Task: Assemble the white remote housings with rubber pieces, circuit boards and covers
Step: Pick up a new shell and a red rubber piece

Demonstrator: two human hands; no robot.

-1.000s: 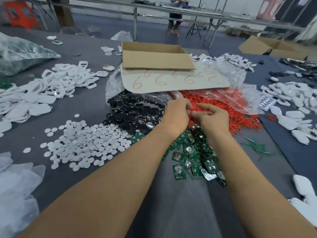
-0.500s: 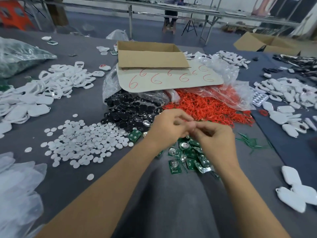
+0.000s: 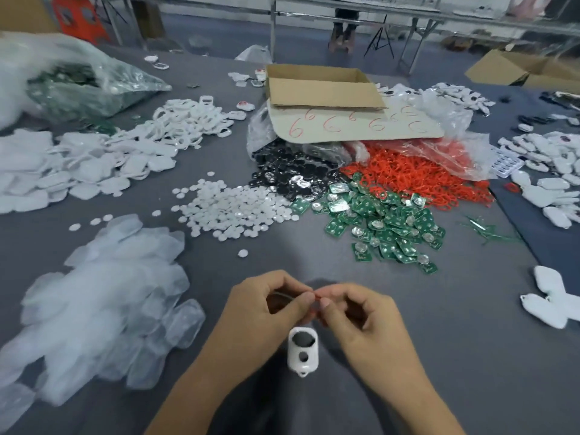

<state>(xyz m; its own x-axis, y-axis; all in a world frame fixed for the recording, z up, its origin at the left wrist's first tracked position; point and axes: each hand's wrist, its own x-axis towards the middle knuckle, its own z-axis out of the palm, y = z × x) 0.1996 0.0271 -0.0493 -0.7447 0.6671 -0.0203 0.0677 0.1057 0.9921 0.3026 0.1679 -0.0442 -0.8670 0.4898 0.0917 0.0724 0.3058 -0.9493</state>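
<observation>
**Item: white housing** point(image 3: 303, 353). One piece, lying on the grey table point(image 3: 455, 356) at the near edge, just below and between the two wrists. It has a large opening and a small opening, both facing up, and a small loop at the near end. It lies close against the heel of the left hand point(image 3: 266, 312); whether they touch cannot be told.

**Handling, judged:** a thin moulded plastic shell, light and stiff. The faces are probably smooth and slippery, and the rim round the openings may flex. It is best held by the two long side walls, which leaves the openings free.

**Item: red rubber piece** point(image 3: 317, 297). Held above the housing. Only a sliver shows between the fingertips, so its shape is hidden.

**Handling, judged:** soft, nearly weightless and easy to twist or drop. It is best held by its edge and pressed in with a fingertip.

**Hands:** the left hand's thumb and forefinger close on the rubber piece. The right hand point(image 3: 361, 318) pinches the same piece from the other side. The remaining fingers on both hands are curled.

**Stock on the table:**
- red rubber pile point(image 3: 408, 180)
- green circuit boards point(image 3: 389, 221)
- black pieces point(image 3: 292, 177)
- white discs point(image 3: 232, 208)
- clear covers point(image 3: 103, 293)
- more white shells point(image 3: 78, 164)
- cardboard box point(image 3: 320, 89)
</observation>
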